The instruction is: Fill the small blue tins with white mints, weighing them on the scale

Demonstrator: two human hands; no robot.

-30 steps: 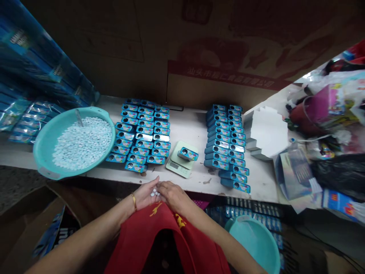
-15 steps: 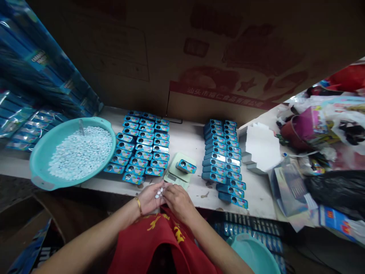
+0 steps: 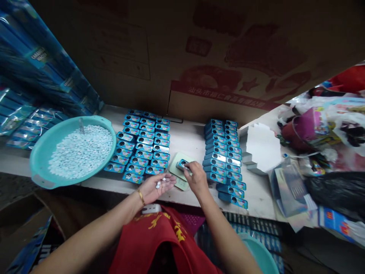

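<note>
My left hand (image 3: 155, 187) lies palm up at the table's front edge, fingers spread, with a few white tablets (image 3: 159, 183) resting in the palm. My right hand (image 3: 195, 177) has its fingertips pinched over a small blue tin (image 3: 181, 164) that sits on a pale green scale (image 3: 179, 172). What the pinch holds is too small to make out. A teal basin (image 3: 42, 152) full of pale tablets (image 3: 81, 150) stands at the left.
Rows of open blue tins (image 3: 144, 146) lie left of the scale, stacked closed tins (image 3: 224, 156) to its right. White folded cartons (image 3: 261, 146), bags and clutter fill the right side. A cardboard wall (image 3: 199, 57) stands behind. Another teal basin (image 3: 258, 255) sits below the table.
My right hand has left my left palm and moved forward and right to the tin on the scale. My left hand has opened flatter and shifted slightly forward.
</note>
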